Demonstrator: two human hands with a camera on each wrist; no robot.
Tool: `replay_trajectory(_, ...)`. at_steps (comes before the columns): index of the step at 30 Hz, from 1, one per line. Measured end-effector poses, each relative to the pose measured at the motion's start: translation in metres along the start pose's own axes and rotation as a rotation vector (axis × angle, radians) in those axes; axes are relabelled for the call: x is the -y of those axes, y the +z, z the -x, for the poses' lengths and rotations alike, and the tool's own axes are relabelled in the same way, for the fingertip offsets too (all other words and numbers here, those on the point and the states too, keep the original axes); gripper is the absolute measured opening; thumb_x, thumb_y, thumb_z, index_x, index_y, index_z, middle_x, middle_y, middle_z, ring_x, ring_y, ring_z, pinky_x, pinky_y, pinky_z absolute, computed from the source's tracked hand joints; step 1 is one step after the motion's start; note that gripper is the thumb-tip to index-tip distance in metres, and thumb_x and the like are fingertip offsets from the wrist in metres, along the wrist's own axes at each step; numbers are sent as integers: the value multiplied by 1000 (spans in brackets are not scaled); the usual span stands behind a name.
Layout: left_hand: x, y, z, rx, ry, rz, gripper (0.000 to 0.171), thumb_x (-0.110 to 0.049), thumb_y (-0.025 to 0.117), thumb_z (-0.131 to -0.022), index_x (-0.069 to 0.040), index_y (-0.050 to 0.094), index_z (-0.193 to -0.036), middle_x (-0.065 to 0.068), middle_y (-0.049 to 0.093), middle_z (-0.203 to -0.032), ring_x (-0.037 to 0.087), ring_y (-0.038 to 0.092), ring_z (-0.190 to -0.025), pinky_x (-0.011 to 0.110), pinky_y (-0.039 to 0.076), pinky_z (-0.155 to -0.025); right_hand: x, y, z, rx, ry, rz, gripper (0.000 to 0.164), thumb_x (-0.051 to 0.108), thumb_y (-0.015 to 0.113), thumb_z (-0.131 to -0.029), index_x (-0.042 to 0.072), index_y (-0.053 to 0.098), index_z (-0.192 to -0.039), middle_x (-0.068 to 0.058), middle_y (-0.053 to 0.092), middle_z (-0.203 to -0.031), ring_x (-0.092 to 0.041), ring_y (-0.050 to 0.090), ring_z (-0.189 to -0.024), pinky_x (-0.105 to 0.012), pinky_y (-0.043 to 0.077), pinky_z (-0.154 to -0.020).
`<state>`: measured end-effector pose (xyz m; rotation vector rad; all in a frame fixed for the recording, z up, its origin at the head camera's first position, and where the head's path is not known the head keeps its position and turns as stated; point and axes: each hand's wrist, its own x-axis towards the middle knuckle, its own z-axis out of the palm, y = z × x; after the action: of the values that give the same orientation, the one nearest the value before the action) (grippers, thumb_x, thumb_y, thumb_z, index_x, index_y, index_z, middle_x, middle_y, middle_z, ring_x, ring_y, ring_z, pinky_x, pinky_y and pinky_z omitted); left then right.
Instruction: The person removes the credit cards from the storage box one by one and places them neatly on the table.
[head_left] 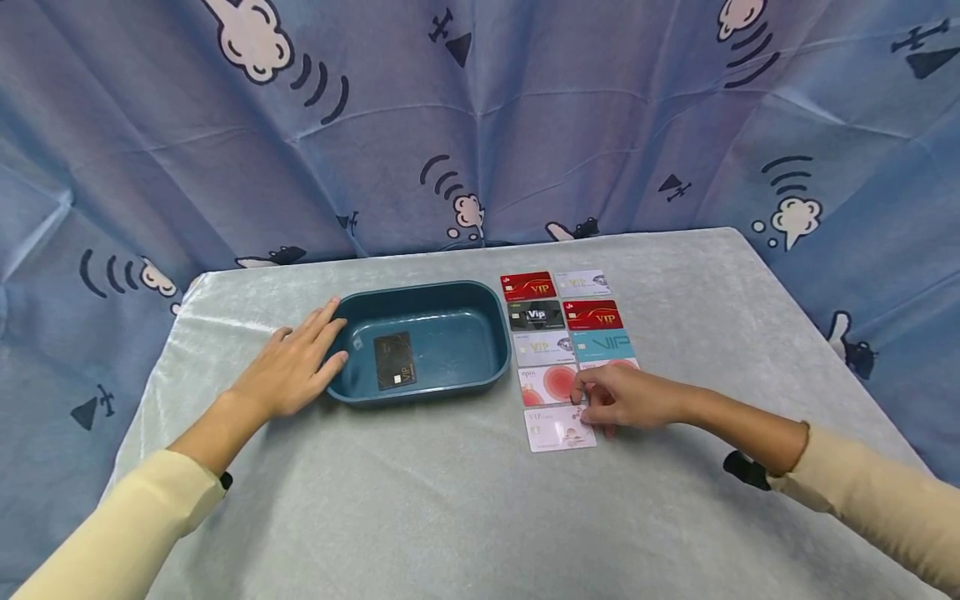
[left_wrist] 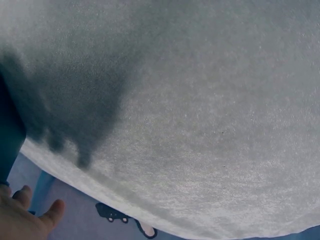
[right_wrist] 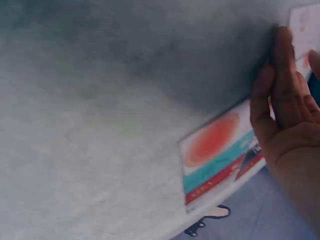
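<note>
On the left, my left hand [head_left: 288, 371] lies spread, its fingertips at the left rim of a dark teal tray [head_left: 465, 387]. A black VIP card [head_left: 395, 361] lies flat inside that tray. My right hand [head_left: 630, 397] bends its fingers down at the right edge of a white VIP card [head_left: 555, 429], the nearest in a laid-out group. This card lies flat on the table. In the right wrist view, thumb and fingers of the right hand [right_wrist: 290, 110] stand apart at the card edge. The right hand partly covers a pink-circle card [head_left: 611, 364].
Above the white card lie a pink-circle card [head_left: 549, 384], a silver card [head_left: 543, 347], a teal card [head_left: 603, 343], a black card [head_left: 536, 315], red cards [head_left: 528, 286] and another silver card [head_left: 582, 283]. A pale cloth covers the table [head_left: 420, 500]; a blue patterned curtain [head_left: 480, 125] hangs behind.
</note>
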<state>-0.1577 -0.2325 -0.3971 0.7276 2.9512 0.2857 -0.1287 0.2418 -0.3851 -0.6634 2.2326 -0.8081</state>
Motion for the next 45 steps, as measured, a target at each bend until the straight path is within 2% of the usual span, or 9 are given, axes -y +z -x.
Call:
replay_trajectory(4,0,0,0,-2,2,-2,59,-36,40,-106,-1,35,-152,11,9,-167,35,22,-149,66,26,-107,15,-13,-9,-39,-11,99,24,16,72,-92,5,64,-111,2,64,-83,-15,60,-72,-24,53,-67)
replay_trajectory(8,1,0,1,5,1,0,59,-36,40,-106,0,34,-152,12,10,-167,35,22,-149,66,26,-108,35,-32,-22,-99,-45,142,25,15,69,-93,4,64,-115,-1,66,-95,-16,61,-77,-26,55,-70)
replay_trajectory(12,1,0,2,6,0,2,59,-36,40,-106,0,34,-153,12,9,-167,36,23,-149,66,26,-108,51,-49,-38,-168,-107,106,22,12,67,-94,3,64,-115,-6,67,-99,-20,61,-79,-32,56,-74)
replay_trajectory(16,1,-1,1,4,4,5,60,-37,40,-106,0,34,-153,12,9,-167,36,23,-148,66,26,-108,64,-60,-56,-180,-136,15,25,12,67,-95,1,63,-117,-10,67,-101,-24,65,-81,-37,58,-79)
replay_trajectory(19,1,0,1,3,4,0,60,-37,40,-106,0,34,-152,12,9,-167,36,23,-148,66,26,-108,73,-63,-71,-171,-169,-30,27,13,65,-97,-2,61,-119,-14,68,-104,-25,67,-84,-39,57,-82)
replay_trajectory(26,0,0,0,5,6,-4,59,-36,41,-106,0,35,-152,12,10,-167,36,24,-148,66,27,-107,95,-64,-104,-226,-220,-43,26,15,65,-97,1,62,-119,-11,69,-107,-23,66,-94,-37,54,-87)
replay_trajectory(30,0,0,0,6,6,-4,59,-37,41,-106,0,35,-152,12,10,-166,36,23,-148,66,27,-107,107,-63,-121,-212,-219,-74,30,16,66,-96,0,61,-122,-13,69,-112,-24,67,-98,-37,54,-88)
replay_trajectory(37,-1,-1,0,17,-1,3,60,-37,40,-106,-1,33,-153,12,9,-167,37,22,-148,66,26,-107,124,-63,-143,-178,-200,-57,42,24,68,-96,-2,59,-127,-13,66,-124,-23,63,-114,-37,49,-99)
replay_trajectory(45,-3,-2,0,14,-2,-22,60,-39,39,-106,-1,35,-152,12,11,-166,37,24,-148,65,28,-107,137,-54,-168,-42,-170,35,40,27,66,-97,-1,59,-125,-14,70,-111,-27,66,-103,-33,52,-88)
